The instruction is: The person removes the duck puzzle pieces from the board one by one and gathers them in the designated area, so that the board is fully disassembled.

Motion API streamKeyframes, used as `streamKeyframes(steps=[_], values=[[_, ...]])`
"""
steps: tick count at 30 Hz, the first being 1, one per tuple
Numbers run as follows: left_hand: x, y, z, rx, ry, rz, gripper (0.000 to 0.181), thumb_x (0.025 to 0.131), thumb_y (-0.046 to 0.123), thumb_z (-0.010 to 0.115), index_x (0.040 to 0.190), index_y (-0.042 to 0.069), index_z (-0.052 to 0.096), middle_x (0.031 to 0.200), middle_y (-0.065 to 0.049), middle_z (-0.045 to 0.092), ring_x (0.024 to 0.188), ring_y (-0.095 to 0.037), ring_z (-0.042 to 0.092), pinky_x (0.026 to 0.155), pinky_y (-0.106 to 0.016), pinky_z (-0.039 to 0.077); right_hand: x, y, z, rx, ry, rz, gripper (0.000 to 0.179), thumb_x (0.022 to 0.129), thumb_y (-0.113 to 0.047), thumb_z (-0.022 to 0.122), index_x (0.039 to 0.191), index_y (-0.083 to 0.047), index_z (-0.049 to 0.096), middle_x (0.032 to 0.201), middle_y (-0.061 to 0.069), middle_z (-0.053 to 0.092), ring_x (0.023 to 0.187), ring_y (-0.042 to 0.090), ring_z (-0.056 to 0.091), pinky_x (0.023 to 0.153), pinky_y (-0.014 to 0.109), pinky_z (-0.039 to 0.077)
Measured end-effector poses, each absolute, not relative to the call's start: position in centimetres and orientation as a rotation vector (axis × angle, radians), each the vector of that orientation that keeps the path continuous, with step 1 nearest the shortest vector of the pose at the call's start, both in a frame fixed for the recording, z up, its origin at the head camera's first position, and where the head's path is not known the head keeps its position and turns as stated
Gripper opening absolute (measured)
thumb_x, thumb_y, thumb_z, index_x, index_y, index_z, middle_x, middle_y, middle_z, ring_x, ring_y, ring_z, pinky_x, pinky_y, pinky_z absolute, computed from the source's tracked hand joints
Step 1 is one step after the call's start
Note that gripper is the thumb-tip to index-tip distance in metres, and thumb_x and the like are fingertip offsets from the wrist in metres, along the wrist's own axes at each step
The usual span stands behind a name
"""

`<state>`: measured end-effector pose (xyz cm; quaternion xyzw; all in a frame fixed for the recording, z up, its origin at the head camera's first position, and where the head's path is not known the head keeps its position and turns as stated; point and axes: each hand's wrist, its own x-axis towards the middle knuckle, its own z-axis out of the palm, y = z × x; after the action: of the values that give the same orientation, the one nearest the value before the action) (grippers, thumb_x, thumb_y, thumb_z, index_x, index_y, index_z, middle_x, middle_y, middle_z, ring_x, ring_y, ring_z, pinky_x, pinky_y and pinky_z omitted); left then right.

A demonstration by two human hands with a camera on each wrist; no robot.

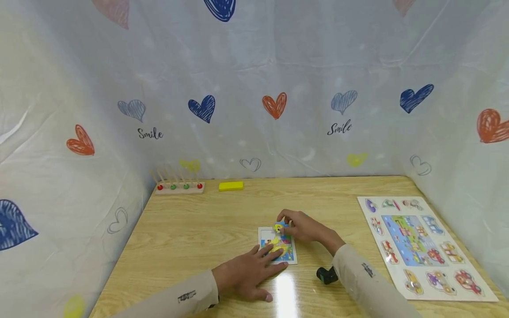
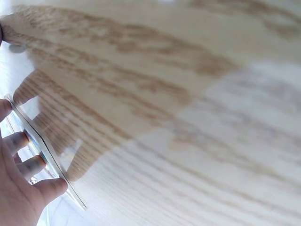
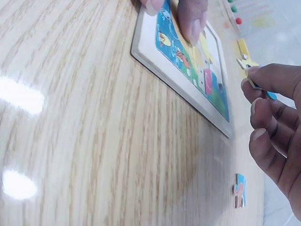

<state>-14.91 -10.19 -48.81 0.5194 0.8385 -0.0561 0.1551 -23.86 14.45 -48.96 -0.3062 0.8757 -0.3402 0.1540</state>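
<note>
A small jigsaw puzzle in a white tray (image 1: 260, 232) lies on the wooden table; several pieces of its yellow-and-blue picture sit in the lower part, and the upper part shows bare white. My left hand (image 1: 254, 271) rests on it with fingers spread and straight, fingertips on the picture. Above the tray's far right corner, my right hand (image 1: 304, 226) pinches a puzzle piece (image 3: 249, 63) with a yellow animal head between thumb and index finger. Another loose puzzle piece (image 3: 240, 190) in blue and pink lies on the table beside the tray, mostly hidden by my right hand in the head view.
At the right lies a large white board (image 1: 377, 256) with vehicle pictures. A wooden peg rack (image 1: 180, 190) with red and green beads and a yellow block (image 1: 230, 186) are at the back. Something black (image 1: 327, 275) is beside my right sleeve. A heart-printed curtain (image 1: 238, 145) encloses the table.
</note>
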Motion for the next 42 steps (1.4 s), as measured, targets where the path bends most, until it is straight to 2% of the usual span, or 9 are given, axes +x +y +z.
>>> streamKeyframes(steps=[4,12,19,30,39,42], values=[[-14.9,-10.3,-48.9,1.492,2.411,-0.131,0.080,0.098,0.072,0.029,0.163,0.029,0.009,0.170,-0.006,0.010,0.155,-0.035,0.016,0.117,-0.056,0.032,-23.9,14.9,-48.6,-0.862,2.514,-1.030,0.020,0.100,-0.014,0.063,0.120,-0.015,0.061,0.103,0.003,0.063,0.082,0.013,0.057,0.074,0.029,0.049],[-14.9,-10.4,-49.0,1.489,2.423,-0.120,0.080,0.098,0.073,0.028,0.163,0.030,0.010,0.170,-0.005,0.011,0.155,-0.034,0.015,0.118,-0.055,0.031,-24.0,15.6,-48.6,-0.864,2.549,-1.045,0.030,0.103,-0.012,0.056,0.132,-0.008,0.062,0.117,0.006,0.067,0.096,0.015,0.059,0.078,0.028,0.050],[-15.0,-10.5,-49.0,1.492,2.410,-0.097,0.080,0.098,0.072,0.028,0.163,0.031,0.009,0.170,-0.005,0.010,0.155,-0.035,0.014,0.118,-0.056,0.031,-24.1,16.3,-49.1,-0.797,2.574,-1.082,0.026,0.104,-0.013,0.054,0.129,-0.009,0.058,0.106,0.006,0.064,0.084,0.012,0.060,0.076,0.029,0.050],[-14.9,-10.6,-49.0,1.494,2.410,-0.083,0.079,0.098,0.072,0.028,0.163,0.030,0.010,0.170,-0.005,0.011,0.155,-0.035,0.015,0.118,-0.056,0.031,-24.0,17.9,-49.4,-0.699,2.612,-1.144,0.027,0.103,-0.013,0.057,0.129,-0.009,0.060,0.106,0.007,0.064,0.084,0.013,0.061,0.074,0.030,0.050],[-14.9,-10.5,-49.1,1.502,2.411,-0.096,0.079,0.098,0.073,0.027,0.163,0.031,0.008,0.170,-0.004,0.009,0.155,-0.035,0.014,0.118,-0.056,0.031,-23.9,19.3,-49.3,-0.602,2.603,-1.204,0.029,0.101,-0.017,0.062,0.127,-0.005,0.062,0.107,0.010,0.064,0.063,0.011,0.052,0.057,0.025,0.046],[-14.8,-10.5,-49.1,1.508,2.418,-0.103,0.080,0.098,0.072,0.028,0.163,0.030,0.009,0.170,-0.005,0.009,0.155,-0.035,0.015,0.117,-0.056,0.031,-23.8,19.7,-49.2,-0.585,2.568,-1.235,0.030,0.100,-0.016,0.064,0.128,-0.004,0.061,0.108,0.013,0.064,0.062,0.011,0.053,0.055,0.025,0.047]])
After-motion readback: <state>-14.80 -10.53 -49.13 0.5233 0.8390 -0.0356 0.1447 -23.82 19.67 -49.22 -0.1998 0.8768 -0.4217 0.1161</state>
